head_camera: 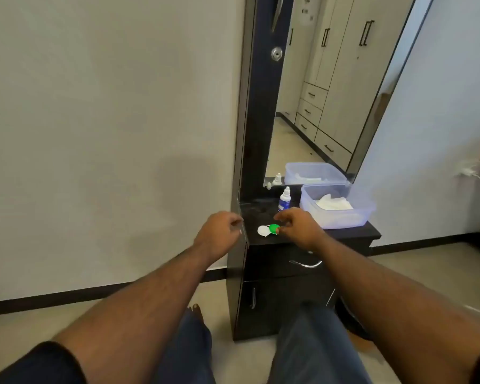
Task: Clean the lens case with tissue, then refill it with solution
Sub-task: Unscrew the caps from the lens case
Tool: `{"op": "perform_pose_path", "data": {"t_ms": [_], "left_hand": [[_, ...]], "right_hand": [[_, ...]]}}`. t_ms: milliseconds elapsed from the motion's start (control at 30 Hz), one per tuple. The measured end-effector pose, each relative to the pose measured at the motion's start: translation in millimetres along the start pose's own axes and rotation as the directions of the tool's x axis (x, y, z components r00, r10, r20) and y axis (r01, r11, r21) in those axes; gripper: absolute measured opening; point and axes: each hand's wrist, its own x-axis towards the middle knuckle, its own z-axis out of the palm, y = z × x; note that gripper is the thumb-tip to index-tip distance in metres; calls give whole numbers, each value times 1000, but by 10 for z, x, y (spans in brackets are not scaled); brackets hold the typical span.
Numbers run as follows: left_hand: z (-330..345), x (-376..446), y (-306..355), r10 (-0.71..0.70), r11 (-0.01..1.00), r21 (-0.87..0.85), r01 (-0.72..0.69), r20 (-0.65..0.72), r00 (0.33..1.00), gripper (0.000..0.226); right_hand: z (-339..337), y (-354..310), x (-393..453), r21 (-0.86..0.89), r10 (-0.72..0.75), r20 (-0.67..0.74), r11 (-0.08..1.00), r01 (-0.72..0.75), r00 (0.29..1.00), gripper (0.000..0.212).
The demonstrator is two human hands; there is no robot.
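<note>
Right hand (297,227): fingers pinch green cap (274,228) | lens case (267,230): long axis left-right on surface (344,234) | left hand (219,234): loosely curled, empty, farther left.

Right end of the lens case (269,230) covered by the right hand's (297,225) fingers. Label on the solution bottle (284,199) too small to read. Left hand's (219,234) fingertips curled under, out of sight (contents, if any, impossible to tell). Tissue (334,203) partly masked by the cloudy container (341,217) wall. Upper arms cut off by the bottom edge.
</note>
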Motion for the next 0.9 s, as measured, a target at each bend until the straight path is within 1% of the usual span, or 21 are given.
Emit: {"op": "perform_pose_path", "data": {"t_ms": [67,233,300,400,467,533,600,667,800,900], "left_hand": [[92,104,-24,-13,1000,-14,13,5,1000,35],[357,317,-66,-72,997,-26,74,78,994,40],[429,396,-75,-77,997,-13,79,113,991,43],[549,521,-125,-62,998,7,61,155,986,49],[606,588,-162,-51,999,26,48,161,986,53],[668,666,-207,-35,998,61,26,155,987,56],[704,728,-245,-2,994,109,-15,153,988,55],[716,773,-275,44,989,130,-64,153,987,48],[722,840,-327,58,998,-14,-56,201,978,42],[677,909,-343,75,997,-37,-68,228,971,39]], "right_hand": [[25,104,70,27,13,0,1000,-13,1000,44],[123,331,248,56,-11,95,998,6,995,58],[132,374,326,66,-24,134,998,15,991,61],[126,448,469,75,-38,157,997,27,987,54],[122,473,534,34,-84,161,996,80,983,44],[146,511,599,5,-148,152,989,149,977,39],[170,564,649,19,-190,137,982,190,972,37],[169,584,679,36,-218,133,976,215,967,36],[177,616,723,89,-253,111,966,244,961,35],[198,625,712,87,-271,88,961,263,959,36]]}}
